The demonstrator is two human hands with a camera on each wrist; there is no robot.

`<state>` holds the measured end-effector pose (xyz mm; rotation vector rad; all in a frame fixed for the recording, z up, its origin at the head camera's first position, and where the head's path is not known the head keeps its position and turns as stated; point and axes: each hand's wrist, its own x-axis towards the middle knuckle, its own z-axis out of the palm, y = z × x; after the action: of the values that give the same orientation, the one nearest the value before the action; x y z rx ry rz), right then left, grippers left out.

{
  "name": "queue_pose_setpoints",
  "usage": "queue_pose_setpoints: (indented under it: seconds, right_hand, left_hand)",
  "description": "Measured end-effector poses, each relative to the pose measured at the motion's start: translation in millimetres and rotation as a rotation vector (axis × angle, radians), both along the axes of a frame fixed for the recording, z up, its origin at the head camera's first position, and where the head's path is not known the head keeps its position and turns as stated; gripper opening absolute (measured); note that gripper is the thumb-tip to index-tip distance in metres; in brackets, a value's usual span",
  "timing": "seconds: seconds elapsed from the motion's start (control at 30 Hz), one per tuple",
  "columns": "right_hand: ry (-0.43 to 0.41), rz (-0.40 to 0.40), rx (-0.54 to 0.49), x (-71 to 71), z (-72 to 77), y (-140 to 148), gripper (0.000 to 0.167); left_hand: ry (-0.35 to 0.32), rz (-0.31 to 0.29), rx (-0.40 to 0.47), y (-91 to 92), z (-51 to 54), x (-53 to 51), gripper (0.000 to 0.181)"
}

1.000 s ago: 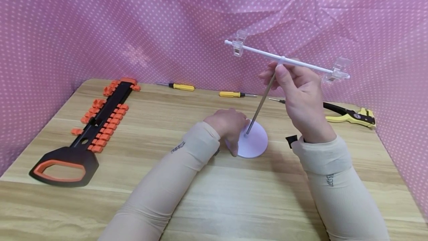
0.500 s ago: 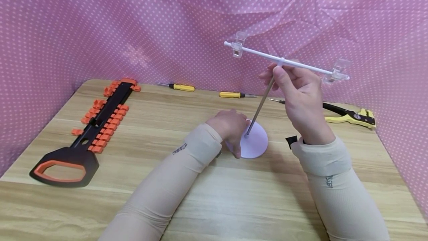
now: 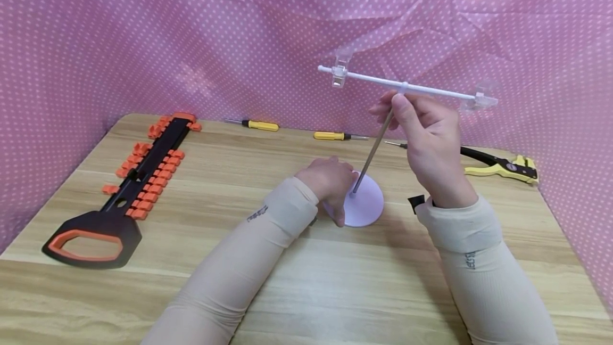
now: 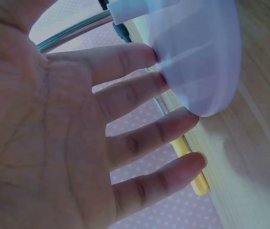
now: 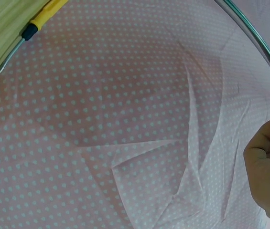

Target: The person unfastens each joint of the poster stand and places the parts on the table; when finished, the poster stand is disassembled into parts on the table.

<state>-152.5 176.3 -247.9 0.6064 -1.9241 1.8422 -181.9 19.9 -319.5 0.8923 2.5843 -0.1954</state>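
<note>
A stand with a round pale base, a thin metal rod and a white crossbar rises at a slant from the table. Clear clips sit near both ends of the crossbar. My right hand pinches the rod's top just under the crossbar. My left hand is at the base's left side; in the left wrist view its fingers reach straight out, some fingertips touching the edge of the base. The right wrist view shows part of my right hand at its right edge.
A black rack with orange clips lies at the left. Two yellow screwdrivers lie along the back edge, and yellow-and-black pliers at the right, beside another metal tip. A pink dotted cloth hangs behind.
The crossbar has turned slightly: its left end is lower and its right end a little higher, the right clip now tilted differently. My right hand has shifted very slightly left; my left hand stays at the base.
</note>
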Motion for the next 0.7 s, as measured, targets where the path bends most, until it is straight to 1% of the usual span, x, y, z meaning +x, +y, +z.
queue_pose_setpoints:
  seconds: [0.1, 0.23, 0.47, 0.7]
  right_hand:
    - [0.018, 0.004, 0.012, -0.6, 0.1, 0.1, 0.022]
    - [0.032, 0.008, 0.018, -1.1, 0.2, 0.2, 0.023]
    - [0.036, 0.003, 0.025, -1.2, 0.2, 0.1, 0.023]
    - [0.034, -0.005, 0.028, -0.5, 0.6, -0.8, 0.023]
  left_hand:
    - [-0.008, 0.009, 0.013, 0.3, 0.0, -0.1, 0.113]
    - [-0.008, 0.007, 0.014, 0.5, 0.1, -0.3, 0.113]
    - [-0.001, 0.000, -0.003, 0.7, 0.3, -0.6, 0.113]
    - [-0.002, 0.003, 0.005, 0.6, 0.1, 0.2, 0.112]
